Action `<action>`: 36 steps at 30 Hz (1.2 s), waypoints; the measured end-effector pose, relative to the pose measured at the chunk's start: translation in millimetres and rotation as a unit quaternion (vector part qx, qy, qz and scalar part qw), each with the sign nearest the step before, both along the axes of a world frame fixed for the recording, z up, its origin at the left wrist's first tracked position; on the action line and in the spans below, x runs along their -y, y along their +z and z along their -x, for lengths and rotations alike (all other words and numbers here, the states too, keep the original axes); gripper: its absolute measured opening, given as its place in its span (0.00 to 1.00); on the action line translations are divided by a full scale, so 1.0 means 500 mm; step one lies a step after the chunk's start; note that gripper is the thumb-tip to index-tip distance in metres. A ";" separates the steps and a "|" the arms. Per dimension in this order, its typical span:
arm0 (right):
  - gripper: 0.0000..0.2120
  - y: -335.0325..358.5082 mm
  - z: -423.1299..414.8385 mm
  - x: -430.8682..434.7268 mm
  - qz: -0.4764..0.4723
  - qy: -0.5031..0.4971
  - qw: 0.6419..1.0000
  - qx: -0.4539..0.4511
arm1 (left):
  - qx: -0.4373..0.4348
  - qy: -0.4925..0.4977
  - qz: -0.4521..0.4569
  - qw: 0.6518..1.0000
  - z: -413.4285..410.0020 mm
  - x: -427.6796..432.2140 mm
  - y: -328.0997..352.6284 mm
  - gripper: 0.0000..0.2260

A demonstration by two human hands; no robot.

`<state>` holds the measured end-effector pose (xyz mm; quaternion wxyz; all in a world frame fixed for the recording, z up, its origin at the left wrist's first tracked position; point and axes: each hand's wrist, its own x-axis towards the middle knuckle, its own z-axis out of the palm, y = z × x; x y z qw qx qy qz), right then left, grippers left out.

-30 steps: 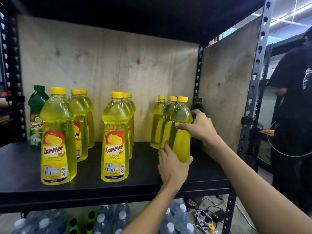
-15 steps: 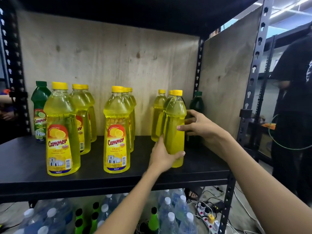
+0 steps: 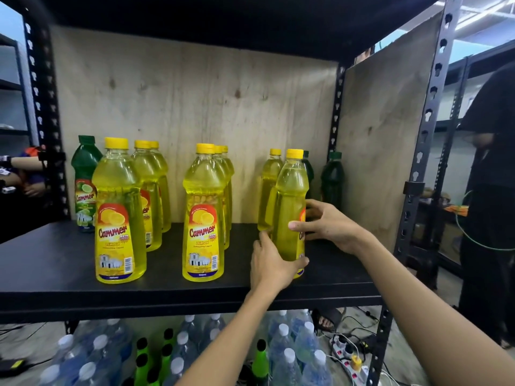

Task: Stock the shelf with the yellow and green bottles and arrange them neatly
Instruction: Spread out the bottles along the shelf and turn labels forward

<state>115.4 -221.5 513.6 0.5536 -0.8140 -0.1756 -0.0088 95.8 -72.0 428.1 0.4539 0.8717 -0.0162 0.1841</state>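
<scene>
Both hands are on one yellow bottle (image 3: 291, 201), a bit right of centre in the frame. The left hand (image 3: 271, 264) wraps it low down, thumb hooked across the front near the base. The right hand (image 3: 331, 227) comes in from the right and grips the middle, thumb laid over the front, fingers curled round the label side. The bottle is upright near the front edge of the black shelf (image 3: 55, 260). Can't tell if its base actually touches the board, since the left hand covers it.

Just behind it is a second yellow bottle (image 3: 269, 190), with a dark green bottle (image 3: 307, 168) peeking past its shoulder. Another green one (image 3: 331, 179) is further right by the back post.

Centre frame has a middle row (image 3: 204, 215) of yellow bottles, Cammer lemon label facing out. The left row (image 3: 119, 213) is the same, plus a lime bottle (image 3: 85, 174) at the back. Plywood (image 3: 195, 101) lines the rear.

Along the bottom of the frame are water bottles (image 3: 281, 346) and a power strip (image 3: 348, 358). A person in black (image 3: 493, 162) stands at the right edge.
</scene>
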 end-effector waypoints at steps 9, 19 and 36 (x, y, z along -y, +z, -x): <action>0.38 -0.033 0.010 -0.021 0.013 -0.017 1.000 0.001 | -0.055 -0.165 0.072 0.982 -0.009 -0.106 0.005 0.39; 0.41 -0.060 0.012 -0.031 0.010 -0.047 0.998 0.037 | -0.004 -0.142 0.012 0.990 0.004 -0.096 -0.001 0.43; 0.35 -0.035 0.018 0.016 0.068 -0.084 0.994 0.007 | 0.141 0.020 -0.085 0.986 0.072 -0.056 -0.005 0.41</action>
